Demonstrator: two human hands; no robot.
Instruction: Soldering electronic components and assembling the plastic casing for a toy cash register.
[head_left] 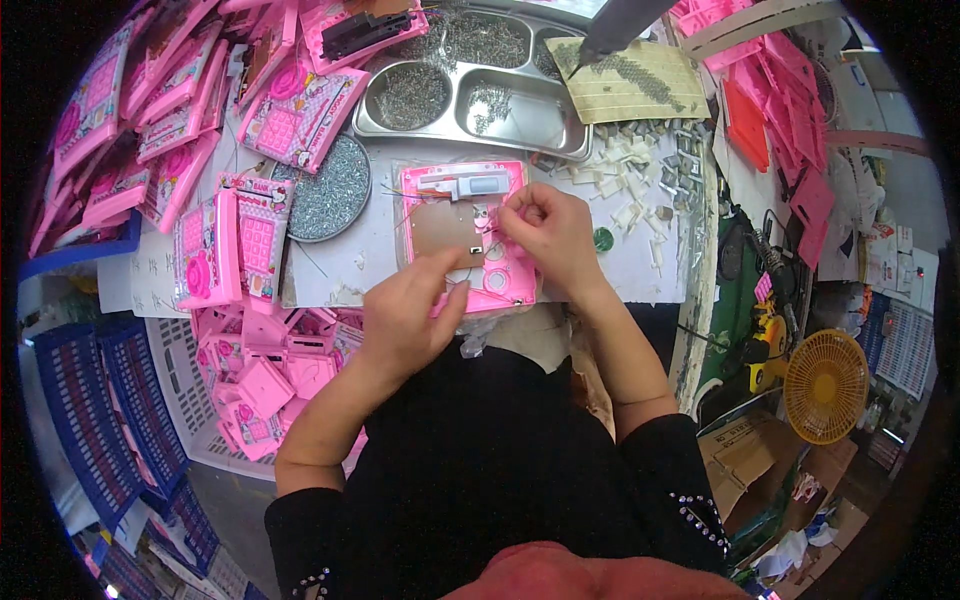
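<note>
A pink plastic housing [508, 275] lies on the white table in front of me. Across its top sits a white-and-grey mechanism [470, 184] with thin wires at its left end. A flat brown circuit board [435, 228] covers part of the housing. My left hand [412, 308] is at the board's lower edge, thumb and forefinger closed around it. Over the housing's right side, my right hand [552, 235] has its fingers pinched beside the board. Whatever those fingertips hold is too small to make out.
Steel compartment tray [520, 146] and round dish [330, 195] hold small metal parts. White plastic pieces [625, 165] lie right, below a yellow card [640, 85]. Pink toy cases [255, 235] pile up left; more fill a white crate [185, 380]. Dark tool [610, 30] hangs overhead.
</note>
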